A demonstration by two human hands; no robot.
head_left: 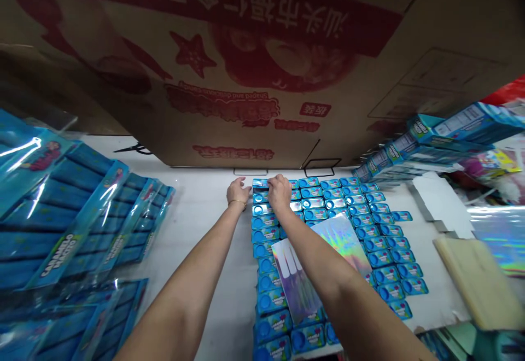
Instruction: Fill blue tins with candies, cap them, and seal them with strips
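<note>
head camera view: the right hand (280, 191), at the centre of the frame, has its fingers bunched together, pinching the right end of the corner packet (260, 183), which sits at the upper left corner of the rows of blue packets (264, 235). the left hand (238, 192) is just beside its left end, thumb and forefinger apart; whether it touches is hard to tell.

open room lies left of the rows, a bare white strip running down to the bottom edge. beyond the top row, a narrow gap separates the packets from a big cardboard box (262, 104) that walls off the upper frame. wrapped blue bundles (82, 202) bound the strip at far left, with black scissors (135, 148) near the box at upper left. right of the rows, white shows before a beige block (478, 281) at lower right.

the tabletop (217, 295) is white; shiny sheets (301, 281) lie over the middle rows, partly under the right forearm. blue cartons (414, 137) stand at right.
</note>
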